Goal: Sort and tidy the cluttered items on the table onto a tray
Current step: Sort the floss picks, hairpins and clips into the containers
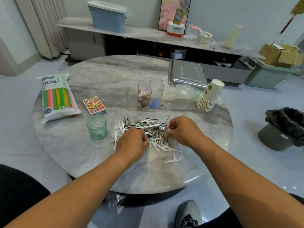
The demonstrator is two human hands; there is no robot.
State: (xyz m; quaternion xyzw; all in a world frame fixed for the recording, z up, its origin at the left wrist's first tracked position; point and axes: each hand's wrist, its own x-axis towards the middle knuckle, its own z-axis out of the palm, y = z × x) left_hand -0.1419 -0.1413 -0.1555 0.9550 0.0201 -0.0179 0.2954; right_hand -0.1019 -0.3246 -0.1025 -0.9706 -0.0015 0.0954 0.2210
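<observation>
- A sealed pack of coloured straws (57,97) lies near the left edge of the round marble table (92,76), its length running away from the person.
- Just right of it sits a small card box (94,105), and nearer the person a green see-through cup (97,127) stands upright; a lone paper clip (112,124) lies just beside the cup.
- The left hand (131,142) rests on the left side of a tangled pile of floss picks, clips and hairpins (148,129) in the middle of the table toward its near edge, fingers curled and pinching a green-handled pick (150,141).
- A clear divided organiser (144,94) stands behind the pile, holding hairpins, clips and blue pieces in its compartments.
- The right hand (184,130) is on the pile's right side, fingertips drawn together on something small; which piece cannot be told.
- A single white floss pick (171,159) lies apart, nearer the table's front edge.
- Toward the far right edge sit a clear plastic bowl (185,94), a metal tray (187,74) behind it, and a tipped stack of paper cups (210,96).
- A lined dustbin (283,129) stands on the floor, well apart from the table.
</observation>
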